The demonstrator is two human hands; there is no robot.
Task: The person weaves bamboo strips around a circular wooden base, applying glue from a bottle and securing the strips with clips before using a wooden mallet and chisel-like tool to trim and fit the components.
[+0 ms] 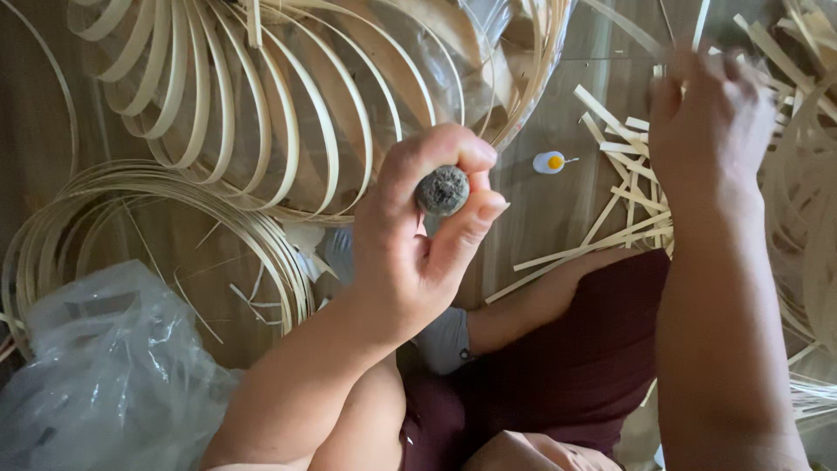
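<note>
Below the big cage of curved bamboo strips (288, 96), we hold our left hand (418, 244) raised, its grip closed around a dark, rough-ended handle (443, 190) — thumb and fingers wrapped tight. Right of that cage, our right hand (711, 122) reaches into loose cut bamboo slats (628, 201); whether its grip holds anything we cannot tell — it is blurred. A small white-and-yellow cap (549, 162) lies just beside the slats.

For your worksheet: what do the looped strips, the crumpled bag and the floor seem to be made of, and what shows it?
Looped strips: probably split bamboo or cane, pale, matt, thin, bending in hoops.
Crumpled bag: thin clear plastic, glossy, creased.
Floor: looks like wood or wood-look laminate, brown, grained, slightly shiny.
</note>
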